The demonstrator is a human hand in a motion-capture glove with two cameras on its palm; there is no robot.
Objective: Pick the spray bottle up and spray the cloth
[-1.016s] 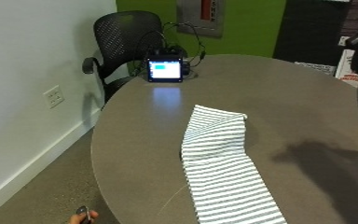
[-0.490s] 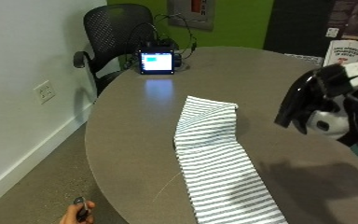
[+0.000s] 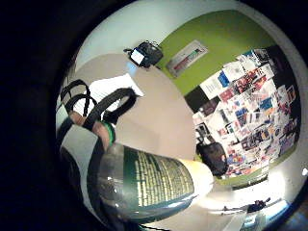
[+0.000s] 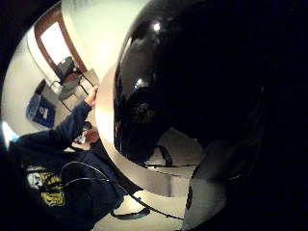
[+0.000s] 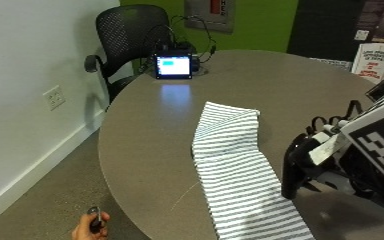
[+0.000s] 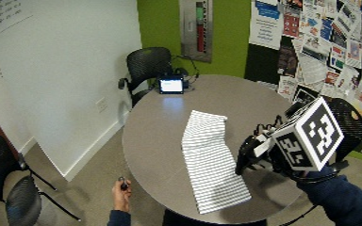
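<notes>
Over the right side of the bench [image 5: 145, 145], beside the striped cloth [image 5: 238, 175], I hold the gloved right hand [image 5: 325, 155] with the spray bottle [image 3: 154, 180] against the palm.

Risk 1: the spray misses. I cannot see the nozzle in any view, so I cannot confirm that it faces the cloth. The cloth lies flat, with its far end folded over, well apart from the small screen [image 5: 173, 66] at the far edge.

Risk 2: the bottle slips. Its green-labelled body fills the little finger side palm view, with strapped fingers [image 3: 103, 130] curled beside it.

Hands: I judge the right hand closed round the bottle. The bare hand [image 5: 91, 227] grips a small dark object below the bench edge and touches nothing of the task.
</notes>
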